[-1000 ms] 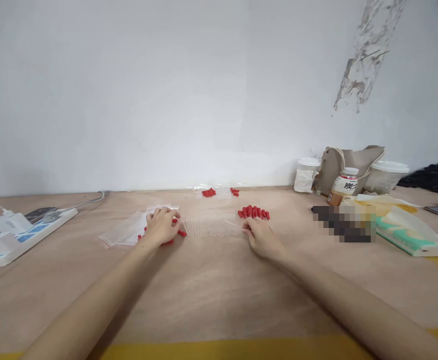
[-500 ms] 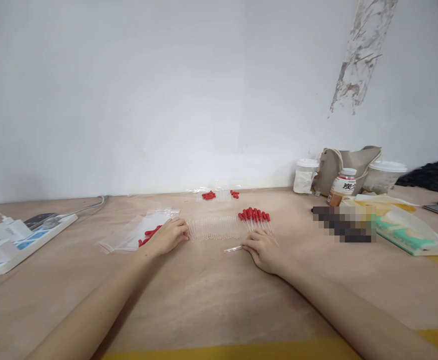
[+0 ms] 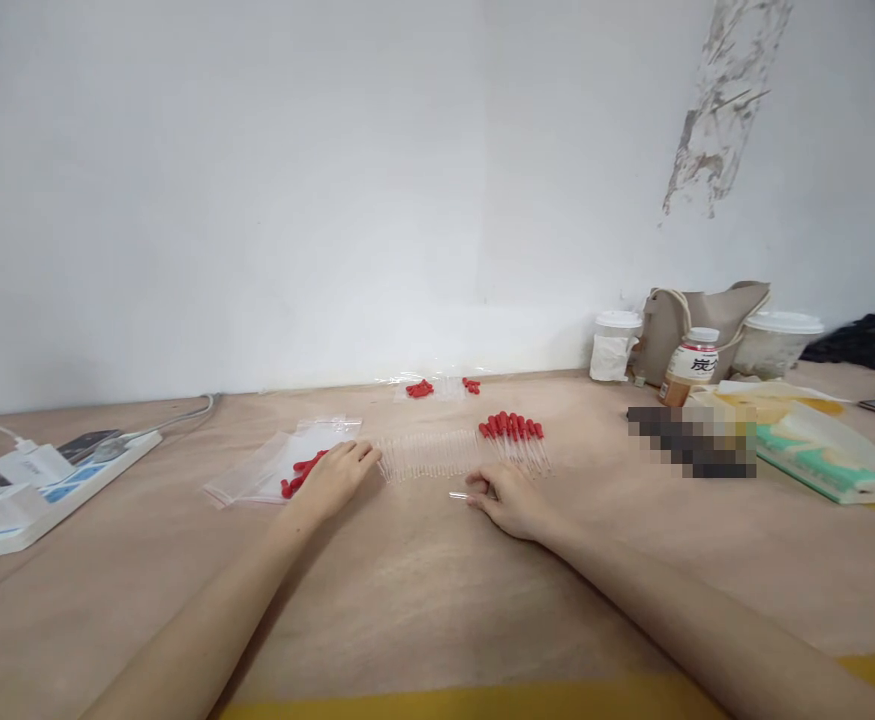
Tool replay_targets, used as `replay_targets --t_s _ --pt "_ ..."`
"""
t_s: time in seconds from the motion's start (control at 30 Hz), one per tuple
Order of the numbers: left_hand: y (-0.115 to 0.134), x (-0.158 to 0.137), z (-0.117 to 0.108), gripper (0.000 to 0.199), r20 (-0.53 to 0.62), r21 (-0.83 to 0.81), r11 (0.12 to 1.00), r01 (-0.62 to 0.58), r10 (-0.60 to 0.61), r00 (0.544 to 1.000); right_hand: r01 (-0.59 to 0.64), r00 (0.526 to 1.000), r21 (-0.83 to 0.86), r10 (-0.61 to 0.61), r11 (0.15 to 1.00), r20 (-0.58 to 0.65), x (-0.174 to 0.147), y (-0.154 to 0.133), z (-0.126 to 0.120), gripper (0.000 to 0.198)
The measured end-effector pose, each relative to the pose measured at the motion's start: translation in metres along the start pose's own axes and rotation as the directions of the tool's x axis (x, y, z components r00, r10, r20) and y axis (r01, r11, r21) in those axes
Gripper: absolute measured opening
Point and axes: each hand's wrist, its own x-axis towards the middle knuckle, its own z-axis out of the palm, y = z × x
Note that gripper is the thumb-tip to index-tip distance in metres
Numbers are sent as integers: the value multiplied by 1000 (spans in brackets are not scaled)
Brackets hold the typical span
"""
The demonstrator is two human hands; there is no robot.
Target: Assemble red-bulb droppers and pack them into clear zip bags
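A row of clear glass dropper tubes [image 3: 431, 455] lies side by side on the brown table covering. At the left end of that row rests my left hand [image 3: 343, 475], its fingers stretched forward and touching or very near the end tubes. Beside it, red rubber bulbs [image 3: 306, 468] lie on a clear plastic bag [image 3: 257, 470], partly hidden by the hand. My right hand [image 3: 508, 500] pinches one glass dropper tube [image 3: 458, 495], whose end sticks out to the left. Behind that hand, several droppers with red bulbs fitted [image 3: 512, 428] are laid out in a fan.
Near the wall lies another clear bag with red bulbs [image 3: 420, 389]. A white power strip [image 3: 107, 470] is at the left. On the right stand a lidded cup [image 3: 613, 345], a labelled bottle [image 3: 690, 368], a grey bag [image 3: 662, 335] and a tissue pack [image 3: 827, 455].
My right hand has shifted slightly left, drawn away from the bulbed droppers, its fingers now curled on the tube. My left fingers have straightened a little. The view has shifted slightly.
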Motion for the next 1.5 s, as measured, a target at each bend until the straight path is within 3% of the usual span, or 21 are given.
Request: replay_targets --t_s 0.1,0.2,0.3,0.47,0.63,0.8,0.93,1.1,1.23,1.37,1.5 --pt "15 -5 -9 40 -113 -136 990 38 -54 992 60 998 -87 -60 994 -2 -2 0 2 21" --pt "38 -5 -3 30 -224 -384 920 76 -172 959 70 996 -129 -77 989 -47 -5 2 4 24" --pt "59 -3 15 24 -154 -554 821 138 -264 952 76 987 -74 -85 994 -134 -6 3 7 25" --pt "71 0 42 23 -66 -744 656 129 -264 962 145 974 -44 -150 988 -171 -6 -2 8 25" --pt "72 0 41 23 -59 -798 595 96 -236 970 190 968 -43 -195 981 -160 -7 -7 7 26" --pt "78 1 33 22 -78 -793 605 64 -205 976 227 956 -34 -229 973 -182 -8 -9 8 27" --pt "80 1 31 20 -36 -798 595 101 -213 976 242 961 -35 -245 970 -131 -8 -11 6 27" --pt "79 -1 30 21 -56 -813 578 64 -186 981 252 968 180 -250 951 -37 -2 -9 3 25" --pt "80 -4 31 20 -21 -832 546 102 -213 977 200 977 340 -214 919 3 2 -5 4 27" --pt "82 -7 30 16 -22 -832 539 128 -262 965 183 981 356 -195 916 -2 0 -5 3 28" --pt "83 -7 26 16 -44 -833 543 109 -260 965 260 960 331 -279 907 9 -4 -8 -1 28"
